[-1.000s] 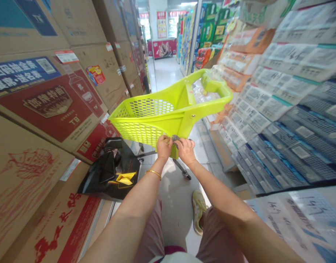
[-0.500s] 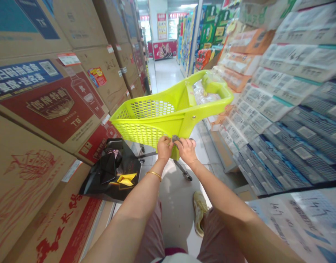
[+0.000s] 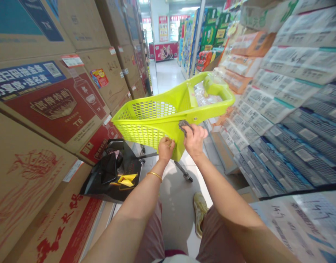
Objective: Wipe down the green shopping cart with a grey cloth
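Note:
A lime-green plastic shopping cart (image 3: 154,120) stands tilted in a store aisle in front of me. My left hand (image 3: 165,148) is closed on the cart's lower rear corner. A small dark grey cloth (image 3: 183,125) is pinched in my right hand (image 3: 194,140), which presses it against the cart's side just below the handle bar. The cart's looped handle (image 3: 217,91) points up and to the right. A gold bangle (image 3: 154,175) sits on my left wrist.
Stacked cardboard cases (image 3: 47,106) line the left side. A black bag with something yellow in it (image 3: 113,173) lies on the floor by them. Shelves of wrapped tissue packs (image 3: 288,106) fill the right. The white floor aisle (image 3: 168,73) runs ahead. My shoe (image 3: 199,212) shows below.
My right hand has lifted with the cloth from the cart's lower corner up to its side under the handle. My left hand stays on the corner.

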Motion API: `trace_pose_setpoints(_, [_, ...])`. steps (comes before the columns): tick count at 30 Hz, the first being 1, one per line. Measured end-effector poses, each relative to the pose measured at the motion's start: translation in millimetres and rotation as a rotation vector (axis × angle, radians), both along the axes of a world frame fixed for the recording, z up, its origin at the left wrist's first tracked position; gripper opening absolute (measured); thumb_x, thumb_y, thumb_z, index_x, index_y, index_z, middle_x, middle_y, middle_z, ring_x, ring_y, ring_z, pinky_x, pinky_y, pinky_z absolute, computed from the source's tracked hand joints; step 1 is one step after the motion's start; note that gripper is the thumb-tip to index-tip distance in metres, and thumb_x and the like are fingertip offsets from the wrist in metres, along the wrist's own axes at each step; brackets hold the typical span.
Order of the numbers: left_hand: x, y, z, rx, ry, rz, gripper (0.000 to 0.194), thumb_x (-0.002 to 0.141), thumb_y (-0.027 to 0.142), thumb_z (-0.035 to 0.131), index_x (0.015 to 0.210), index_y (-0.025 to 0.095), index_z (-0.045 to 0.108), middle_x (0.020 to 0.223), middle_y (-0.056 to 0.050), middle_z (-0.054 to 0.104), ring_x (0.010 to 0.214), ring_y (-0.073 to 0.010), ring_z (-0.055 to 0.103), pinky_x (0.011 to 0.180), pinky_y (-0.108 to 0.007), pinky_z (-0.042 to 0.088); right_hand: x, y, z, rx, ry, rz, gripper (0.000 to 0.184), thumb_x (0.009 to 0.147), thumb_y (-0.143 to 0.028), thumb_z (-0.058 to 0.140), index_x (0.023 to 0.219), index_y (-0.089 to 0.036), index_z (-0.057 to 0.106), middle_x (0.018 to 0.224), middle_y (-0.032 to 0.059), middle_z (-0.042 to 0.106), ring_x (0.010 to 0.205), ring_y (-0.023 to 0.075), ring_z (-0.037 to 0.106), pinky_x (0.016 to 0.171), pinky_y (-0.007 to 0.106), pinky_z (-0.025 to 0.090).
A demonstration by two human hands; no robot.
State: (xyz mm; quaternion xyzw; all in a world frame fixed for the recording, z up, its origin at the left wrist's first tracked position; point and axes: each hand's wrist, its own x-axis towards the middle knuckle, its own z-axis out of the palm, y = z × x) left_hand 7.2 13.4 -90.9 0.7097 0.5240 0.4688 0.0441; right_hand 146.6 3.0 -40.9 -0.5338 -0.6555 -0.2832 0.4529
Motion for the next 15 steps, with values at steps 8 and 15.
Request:
trace_pose_setpoints(8, [-2, 2, 1.8, -0.022, 0.033, -0.024, 0.032, 0.086, 0.030, 0.048, 0.058, 0.017, 0.058, 0.068, -0.002, 0.047, 0.069, -0.0141, 0.045, 0.067, -0.026, 0.038, 0, -14, -64.3, -0.105, -0.242, 0.152, 0.022, 0.088, -0.021, 0.046, 0.098, -0.025, 0.065, 0.098, 0.0065, 0.060, 0.092, 0.0182, 0.041, 0.085, 0.033, 0.023])
trace_pose_setpoints(15, [-1, 0, 4.2, -0.046, -0.030, -0.022, 0.032, 0.084, 0.029, 0.049, 0.056, 0.018, 0.057, 0.067, -0.002, 0.046, 0.068, -0.0141, 0.045, 0.067, -0.028, 0.039, -1, -9, -27.4, -0.045, -0.205, 0.033, 0.024, 0.089, -0.023, 0.045, 0.102, -0.025, 0.065, 0.098, 0.0068, 0.060, 0.095, 0.0184, 0.043, 0.089, 0.034, 0.022])
